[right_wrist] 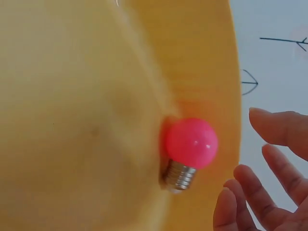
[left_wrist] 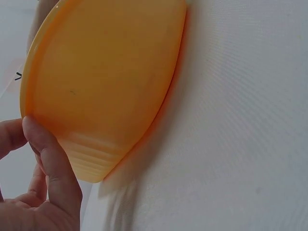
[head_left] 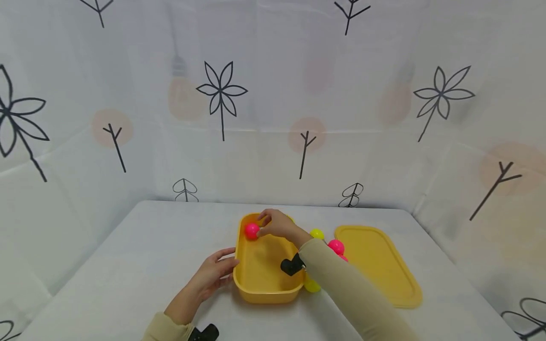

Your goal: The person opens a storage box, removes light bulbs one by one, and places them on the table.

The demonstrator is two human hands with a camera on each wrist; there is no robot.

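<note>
A pink light bulb (head_left: 252, 230) with a metal screw base lies at the far end inside a yellow plastic container (head_left: 264, 265). Over that end reaches my right hand (head_left: 277, 223); in the right wrist view its fingers (right_wrist: 252, 190) are spread and relaxed beside the bulb (right_wrist: 191, 143), with a gap between them. My left hand (head_left: 213, 272) is at the container's left side. Seen from the left wrist, the thumb (left_wrist: 50, 154) presses the outside of the rim while a finger lies on the other side, pinching it.
A yellow lid (head_left: 375, 263) lies flat on the white table (head_left: 170, 227) at the right. Between it and the container are yellow bulbs (head_left: 317, 233) and pink bulbs (head_left: 336, 246), partly hidden by my right forearm. A patterned white curtain (head_left: 264, 161) hangs behind the table.
</note>
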